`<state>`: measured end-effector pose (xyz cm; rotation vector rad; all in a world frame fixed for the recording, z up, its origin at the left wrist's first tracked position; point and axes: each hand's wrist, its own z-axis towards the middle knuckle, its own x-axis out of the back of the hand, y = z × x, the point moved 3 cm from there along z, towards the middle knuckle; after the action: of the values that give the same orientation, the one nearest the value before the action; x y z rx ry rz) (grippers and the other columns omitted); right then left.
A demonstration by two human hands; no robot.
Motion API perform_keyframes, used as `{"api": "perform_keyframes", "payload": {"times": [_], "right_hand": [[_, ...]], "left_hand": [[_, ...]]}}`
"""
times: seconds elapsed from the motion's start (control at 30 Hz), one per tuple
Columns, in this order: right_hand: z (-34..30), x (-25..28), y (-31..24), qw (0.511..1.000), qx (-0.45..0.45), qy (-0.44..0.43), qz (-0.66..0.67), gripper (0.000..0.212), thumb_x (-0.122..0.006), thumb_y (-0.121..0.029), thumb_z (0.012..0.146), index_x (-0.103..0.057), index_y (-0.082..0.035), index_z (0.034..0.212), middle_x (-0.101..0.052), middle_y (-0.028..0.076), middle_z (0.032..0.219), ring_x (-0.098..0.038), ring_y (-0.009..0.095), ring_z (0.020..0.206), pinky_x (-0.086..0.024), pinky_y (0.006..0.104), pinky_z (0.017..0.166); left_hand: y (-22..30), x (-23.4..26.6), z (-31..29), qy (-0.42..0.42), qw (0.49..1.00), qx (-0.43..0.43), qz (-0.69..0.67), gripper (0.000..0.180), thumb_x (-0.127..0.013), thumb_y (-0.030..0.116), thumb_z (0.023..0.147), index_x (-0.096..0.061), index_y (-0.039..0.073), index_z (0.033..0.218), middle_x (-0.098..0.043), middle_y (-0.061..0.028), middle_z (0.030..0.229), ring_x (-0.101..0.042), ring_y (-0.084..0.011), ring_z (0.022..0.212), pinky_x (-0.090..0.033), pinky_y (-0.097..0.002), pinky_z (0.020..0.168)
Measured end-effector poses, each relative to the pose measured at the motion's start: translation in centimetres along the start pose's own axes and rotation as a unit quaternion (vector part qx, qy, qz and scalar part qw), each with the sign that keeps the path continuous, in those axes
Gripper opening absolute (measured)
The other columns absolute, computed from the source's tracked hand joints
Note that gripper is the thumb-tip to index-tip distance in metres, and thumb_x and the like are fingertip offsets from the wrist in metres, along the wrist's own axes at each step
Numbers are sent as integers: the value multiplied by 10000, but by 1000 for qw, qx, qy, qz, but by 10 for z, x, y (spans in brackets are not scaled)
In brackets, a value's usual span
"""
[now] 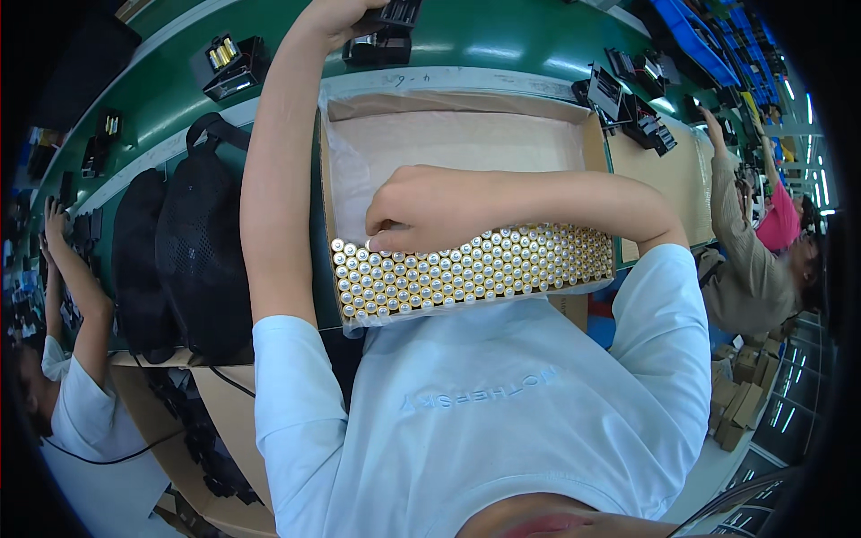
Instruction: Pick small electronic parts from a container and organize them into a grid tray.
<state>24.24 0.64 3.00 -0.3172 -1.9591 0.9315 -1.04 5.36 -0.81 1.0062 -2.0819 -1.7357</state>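
L hand (343,20) grips blk holder (400,13), top ctr; R hand (414,212), fingers bent, meets batteries (432,280) in carton (466,101), mid-frame; can't tell if pinching one. Best lift straight up w/o tipping neighbours.

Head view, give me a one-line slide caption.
Right hand at cylindrical batteries standing in an open cardboard box, left hand at a black plastic case.

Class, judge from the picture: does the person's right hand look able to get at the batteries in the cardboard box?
Very likely yes: the right hand reaches into the open-topped cardboard box, right at the edge of the batteries, whose ends lie mostly uncovered.
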Motion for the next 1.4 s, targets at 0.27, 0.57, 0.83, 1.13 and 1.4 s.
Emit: {"api": "perform_keyframes", "payload": {"times": [0.27, 0.57, 0.83, 1.13, 1.4], "right_hand": [[-19, 55, 16, 986, 9, 161, 41, 169, -607, -136, 928, -718, -8, 929, -698, 66, 751, -607, 112, 607, -483, 250, 576], [14, 192, 101, 867, 3, 466, 176, 323, -584, -165, 888, -682, 51, 670, -647, 82, 594, -568, 164, 478, -464, 255, 488], [40, 199, 85, 897, -106, 430, 1, 254, -596, -139, 833, -672, 56, 689, -665, 121, 646, -589, 246, 522, -484, 323, 515], [-16, 110, 22, 939, 51, 265, -215, 186, -660, -155, 849, -730, -23, 961, -691, 50, 761, -575, 123, 605, -476, 261, 586], [-44, 30, 52, 993, -41, -88, 64, 211, -663, -134, 852, -705, 23, 986, -703, 79, 830, -621, 128, 661, -516, 258, 635]], "left_hand": [[1, -5, -3, 8, 1000, -29, -4, 434, -564, 52, 887, -448, -36, 1296, -581, -216, 1091, -609, -288, 918, -542, -374, 766], [12, -19, -24, 3, 990, -136, 23, 369, -510, 217, 933, -520, -11, 1223, -598, -211, 1098, -611, -333, 1008, -523, -414, 861], [32, -30, -51, -14, 993, -97, -69, 332, -482, 108, 948, -481, -66, 1231, -585, -226, 1067, -625, -314, 981, -572, -359, 730], [15, -18, -44, 62, 991, -52, -103, 280, -547, 79, 919, -512, -39, 1170, -578, -183, 999, -588, -255, 833, -536, -353, 670], [12, -32, -23, 112, 989, -72, -59, 152, -580, 55, 899, -589, -16, 1033, -596, -111, 823, -546, -181, 648, -480, -311, 551]]}}
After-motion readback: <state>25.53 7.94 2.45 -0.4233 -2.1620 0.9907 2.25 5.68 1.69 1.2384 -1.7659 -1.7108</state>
